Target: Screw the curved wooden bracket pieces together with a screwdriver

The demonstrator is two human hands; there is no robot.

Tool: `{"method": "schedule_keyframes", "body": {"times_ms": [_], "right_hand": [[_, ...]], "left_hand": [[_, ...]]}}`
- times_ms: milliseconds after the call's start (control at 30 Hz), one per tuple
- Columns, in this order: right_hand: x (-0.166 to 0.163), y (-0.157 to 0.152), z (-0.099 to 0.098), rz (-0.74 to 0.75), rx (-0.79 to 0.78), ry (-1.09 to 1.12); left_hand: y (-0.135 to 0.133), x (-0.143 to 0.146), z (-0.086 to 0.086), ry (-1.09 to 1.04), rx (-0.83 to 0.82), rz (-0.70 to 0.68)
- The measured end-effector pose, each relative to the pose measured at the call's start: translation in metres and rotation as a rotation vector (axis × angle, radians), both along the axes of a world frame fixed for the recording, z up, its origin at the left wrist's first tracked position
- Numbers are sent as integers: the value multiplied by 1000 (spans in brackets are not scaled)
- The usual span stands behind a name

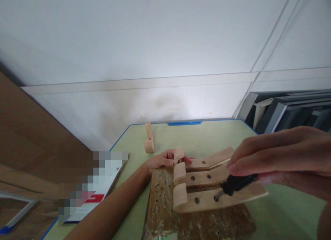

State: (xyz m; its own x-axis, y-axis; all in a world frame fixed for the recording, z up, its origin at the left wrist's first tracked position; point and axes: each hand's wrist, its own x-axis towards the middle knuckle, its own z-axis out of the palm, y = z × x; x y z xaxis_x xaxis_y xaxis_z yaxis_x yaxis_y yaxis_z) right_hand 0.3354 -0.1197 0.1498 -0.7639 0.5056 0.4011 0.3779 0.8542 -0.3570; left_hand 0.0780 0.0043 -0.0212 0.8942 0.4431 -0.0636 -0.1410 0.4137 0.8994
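Observation:
Three pale wooden hook-shaped pieces lie side by side on a brown, tape-covered board (160,205). Dark screws sit in their flat faces. My left hand (164,159) grips the curled end of the farthest wooden piece (196,163), its fingers partly hidden behind it. The middle wooden piece (179,172) lies between the other two. My right hand (279,157) is closed round a black-handled screwdriver (238,183). The screwdriver's tip meets a screw (216,198) on the nearest wooden piece (181,198); part of that piece is hidden under the handle and hand.
A separate wooden hook piece (149,140) rests farther back on the pale green table (124,143), which has a blue edge. A partly blurred sheet (90,205) lies at the left. Dark panels (292,112) lean at the right, and a white wall (155,43) stands behind.

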Motion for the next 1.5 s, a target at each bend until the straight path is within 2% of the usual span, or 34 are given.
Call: {"method": "schedule_keyframes", "body": {"times_ms": [133, 533, 633, 700, 833, 933, 1300, 1500], "right_hand": [[1, 2, -2, -12, -7, -3], [8, 8, -17, -182, -15, -176], [4, 6, -16, -130, -45, -167], [1, 5, -13, -146, -50, -164], [-4, 5, -10, -262, 0, -195], [-6, 6, -12, -289, 1, -212], [-13, 8, -17, -199, 86, -149], [-9, 13, -17, -152, -38, -107]], "left_hand": [[1, 0, -1, -7, -6, -8], [2, -1, -5, -49, 10, 13], [2, 0, -4, -47, 13, 16], [1, 0, -5, -45, 14, 21], [1, -1, -7, -42, 18, 27], [3, -1, -8, -50, 21, 23], [4, -3, -11, -61, 8, 21], [4, -4, -11, -46, 5, 17]]}}
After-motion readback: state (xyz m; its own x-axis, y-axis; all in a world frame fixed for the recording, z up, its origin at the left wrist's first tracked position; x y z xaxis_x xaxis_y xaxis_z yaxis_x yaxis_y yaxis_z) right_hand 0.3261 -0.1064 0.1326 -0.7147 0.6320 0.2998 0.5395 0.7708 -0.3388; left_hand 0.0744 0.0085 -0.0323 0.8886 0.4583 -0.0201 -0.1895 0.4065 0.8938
